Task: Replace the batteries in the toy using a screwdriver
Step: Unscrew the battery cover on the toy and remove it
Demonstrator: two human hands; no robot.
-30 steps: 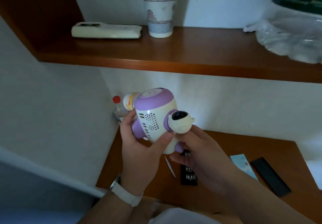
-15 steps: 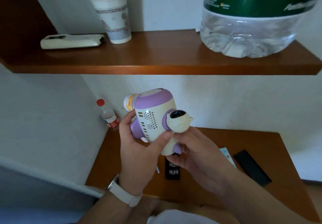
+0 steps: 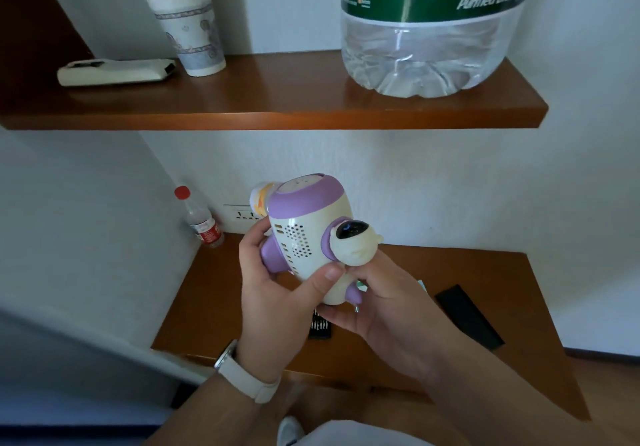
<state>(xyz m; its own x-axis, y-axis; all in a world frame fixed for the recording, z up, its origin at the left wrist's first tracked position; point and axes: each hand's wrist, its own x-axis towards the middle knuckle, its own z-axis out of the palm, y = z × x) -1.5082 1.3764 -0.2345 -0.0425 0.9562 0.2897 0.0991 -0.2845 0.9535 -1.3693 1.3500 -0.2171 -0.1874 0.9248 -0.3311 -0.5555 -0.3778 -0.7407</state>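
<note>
I hold a cream and purple toy [image 3: 304,227] in the air above the lower wooden table [image 3: 398,348], tilted, with its speaker holes toward me and a small round head with a dark visor on its right side. My left hand [image 3: 277,293] wraps the toy's left and underside, thumb on its front. My right hand [image 3: 388,303] cups its lower right end, where a small metal tip [image 3: 356,308] sticks out. A black screwdriver bit case [image 3: 320,327] lies on the table, mostly hidden by my hands. The battery cover is out of sight.
A wooden shelf [image 3: 277,102] above carries a white remote [image 3: 114,70], a paper cup [image 3: 188,26] and a large water bottle [image 3: 429,26]. On the table stand a small red-capped bottle [image 3: 199,218], a black flat lid [image 3: 469,321] and a card edge [image 3: 422,284]. Walls close in at left and back.
My head has turned right and tilted, so the shelf items slid left and the big water bottle came into view. The toy stays in both hands, barely moved.
</note>
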